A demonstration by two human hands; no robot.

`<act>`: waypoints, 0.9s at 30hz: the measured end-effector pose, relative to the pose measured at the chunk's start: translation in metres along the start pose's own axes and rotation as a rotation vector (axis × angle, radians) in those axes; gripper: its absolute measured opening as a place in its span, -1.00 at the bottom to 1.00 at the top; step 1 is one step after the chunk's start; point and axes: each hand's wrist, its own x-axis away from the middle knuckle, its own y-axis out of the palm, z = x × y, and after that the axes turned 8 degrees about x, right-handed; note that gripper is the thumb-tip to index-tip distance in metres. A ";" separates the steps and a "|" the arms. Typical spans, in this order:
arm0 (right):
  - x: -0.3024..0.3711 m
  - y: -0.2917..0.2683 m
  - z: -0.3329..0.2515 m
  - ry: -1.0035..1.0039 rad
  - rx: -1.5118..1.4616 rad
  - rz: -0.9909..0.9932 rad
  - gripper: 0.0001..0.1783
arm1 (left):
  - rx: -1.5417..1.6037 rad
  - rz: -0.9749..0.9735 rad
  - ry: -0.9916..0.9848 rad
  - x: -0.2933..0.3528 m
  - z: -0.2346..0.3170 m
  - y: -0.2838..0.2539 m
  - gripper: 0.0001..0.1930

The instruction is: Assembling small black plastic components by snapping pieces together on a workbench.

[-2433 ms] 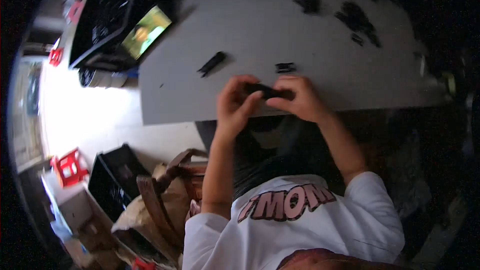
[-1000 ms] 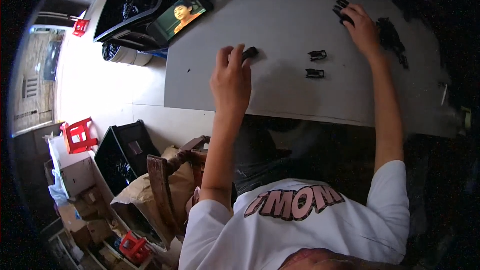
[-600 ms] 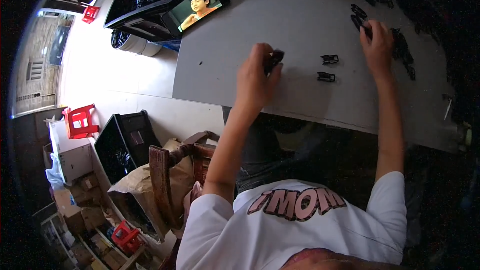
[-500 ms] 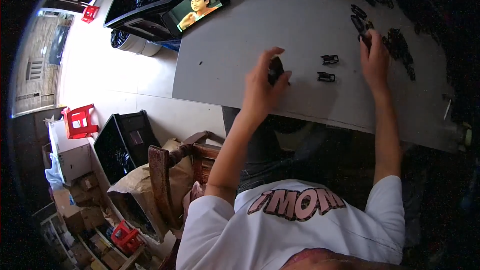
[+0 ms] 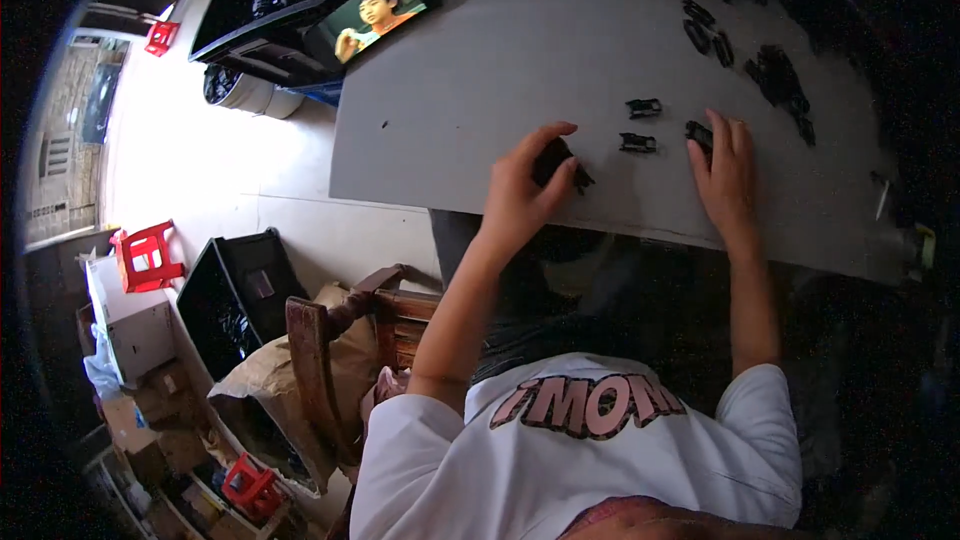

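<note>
My left hand [image 5: 522,183] is closed round dark black parts [image 5: 552,162] above the grey table, near its front edge. The fingers partly cover them, and a thin end sticks out below the fingertips. My right hand [image 5: 727,175] rests low at the table, its thumb and fingers round a small black plastic part [image 5: 698,132]. Between the hands lie two similar black parts, a farther one [image 5: 643,108] and a nearer one [image 5: 637,143], side by side and apart from both hands.
Beyond my right hand lie loose black oval pieces [image 5: 697,35] and a dark heap of parts [image 5: 780,85]. A phone [image 5: 375,22] playing a video leans against a black crate [image 5: 265,58] at the far left. A wooden chair [image 5: 312,340] stands beside me.
My right hand has come nearer and left from the loose oval pieces and now holds a small black part beside the two lying ones. My left hand keeps its hold, nearly in place.
</note>
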 end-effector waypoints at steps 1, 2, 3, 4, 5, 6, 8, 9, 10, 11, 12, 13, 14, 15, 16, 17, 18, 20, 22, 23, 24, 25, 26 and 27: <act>0.001 0.001 0.002 0.075 -0.094 -0.089 -0.57 | 0.044 -0.007 0.006 0.000 0.001 0.000 -0.67; 0.001 0.000 0.003 0.153 -0.189 -0.175 -0.60 | -0.056 -0.008 0.084 0.000 0.007 -0.001 -0.68; -0.002 -0.002 0.006 0.168 -0.171 -0.179 -0.60 | -0.040 -0.026 0.082 -0.001 0.005 -0.001 -0.68; -0.009 -0.006 0.003 0.138 -0.292 -0.207 -0.64 | -0.040 -0.011 0.105 -0.001 0.003 -0.002 -0.68; -0.016 -0.009 0.001 0.110 -0.414 -0.234 -0.67 | -0.039 0.002 0.127 -0.001 0.003 -0.001 -0.69; -0.022 -0.010 -0.002 0.122 -0.405 -0.236 -0.67 | 0.012 -0.013 0.027 0.001 0.006 -0.001 -0.69; -0.033 -0.011 -0.010 -0.090 -0.439 -0.106 -0.70 | 0.032 -0.023 -0.024 0.001 0.007 0.000 -0.70; -0.038 -0.010 -0.013 -0.083 -0.434 -0.108 -0.70 | 0.044 -0.022 -0.073 0.001 0.007 0.001 -0.70; -0.043 -0.007 -0.017 -0.148 -0.407 -0.075 -0.68 | 0.045 -0.025 -0.073 0.001 0.007 0.000 -0.70; -0.047 -0.006 -0.019 -0.213 -0.381 -0.042 -0.66 | 0.041 -0.017 -0.072 0.002 0.006 -0.001 -0.71; -0.051 -0.004 -0.020 -0.211 -0.380 -0.042 -0.66 | 0.037 -0.009 -0.071 0.002 0.006 -0.001 -0.72; -0.054 -0.003 -0.021 -0.225 -0.377 -0.076 -0.66 | 0.036 -0.007 -0.073 0.003 0.007 -0.001 -0.72; -0.056 -0.002 -0.022 -0.240 -0.374 -0.109 -0.65 | 0.060 -0.008 -0.080 0.003 0.010 0.000 -0.72; -0.058 0.000 -0.022 -0.241 -0.375 -0.111 -0.65 | 0.084 -0.008 -0.088 0.003 0.011 0.000 -0.72; -0.059 0.002 -0.022 -0.248 -0.379 -0.134 -0.68 | 0.085 -0.007 -0.090 0.003 0.011 0.000 -0.72; -0.059 0.003 -0.023 -0.256 -0.382 -0.157 -0.70 | 0.041 0.013 -0.072 0.002 0.011 0.000 -0.73; -0.060 0.003 -0.024 -0.256 -0.382 -0.160 -0.70 | -0.003 0.033 -0.053 0.001 0.010 0.000 -0.74; -0.062 0.003 -0.027 -0.246 -0.363 -0.158 -0.73 | 0.012 0.070 -0.042 0.000 0.002 0.000 -0.75; -0.061 -0.007 -0.033 -0.221 -0.448 -0.188 -0.73 | 0.031 0.108 -0.031 -0.005 -0.001 0.002 -0.76; -0.059 -0.012 -0.041 -0.201 -0.537 -0.218 -0.73 | -0.010 0.146 0.086 -0.006 0.001 0.004 -0.77; -0.056 -0.018 -0.051 -0.211 -0.548 -0.221 -0.73 | -0.054 0.185 0.203 -0.007 0.002 0.005 -0.78; -0.051 -0.025 -0.062 -0.240 -0.600 -0.229 -0.72 | -0.063 0.194 0.201 -0.006 0.001 0.007 -0.78; -0.048 -0.029 -0.071 -0.272 -0.654 -0.234 -0.71 | -0.076 0.207 0.170 -0.005 0.000 0.008 -0.78; -0.045 -0.029 -0.077 -0.282 -0.668 -0.231 -0.71 | -0.089 0.221 0.140 -0.005 0.000 0.009 -0.79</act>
